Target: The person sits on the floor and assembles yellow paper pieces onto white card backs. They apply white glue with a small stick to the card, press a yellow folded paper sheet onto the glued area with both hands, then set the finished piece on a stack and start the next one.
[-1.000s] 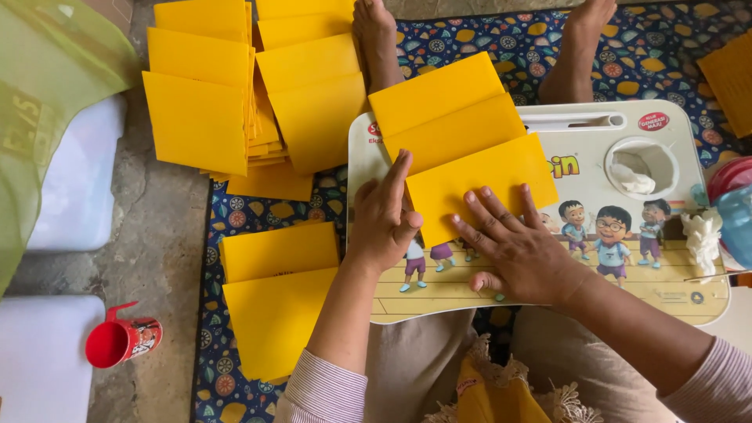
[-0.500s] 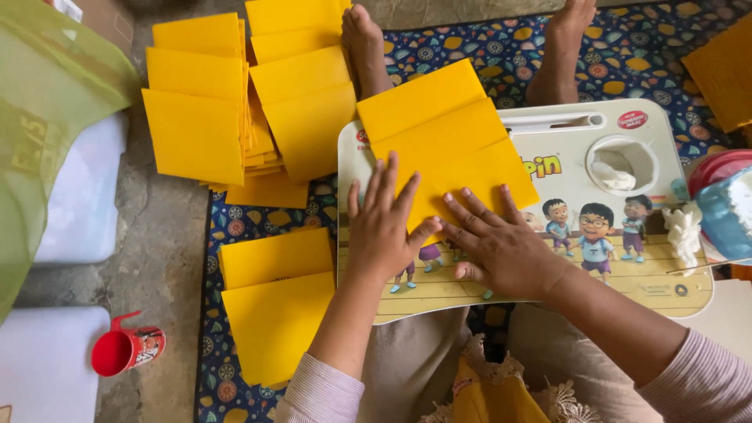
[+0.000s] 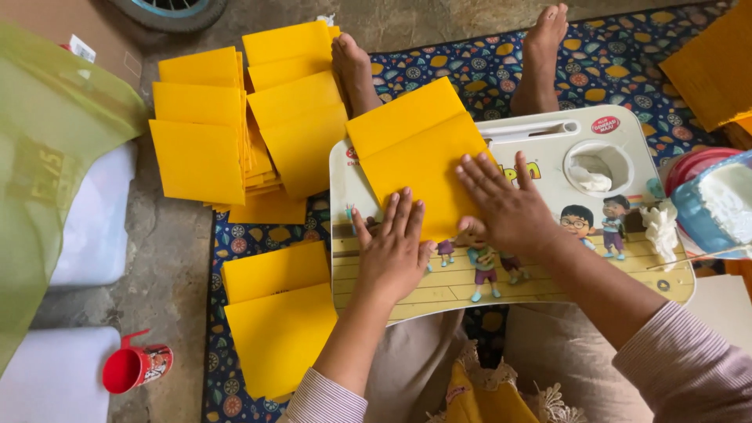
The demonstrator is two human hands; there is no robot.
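While the folded yellow paper envelope is lying on the white cartoon-printed lap tray that is serving as the worktop, both hands are pressing it flat, and the crease is likely setting best if the pressure is kept even and the palms are sliding outward from the fold rather than bunching the sheet. Nothing is being gripped: the left hand is resting spread and released, fingers pointing away from the body, over the envelope's near left edge, and the right hand is lying flat, fingers fanned toward the upper left, on its near right corner. Both forearms are reaching forward over the lap. Stacks of finished yellow envelopes are lying on the floor to the left, and a red plastic cup is sitting nearer the body.
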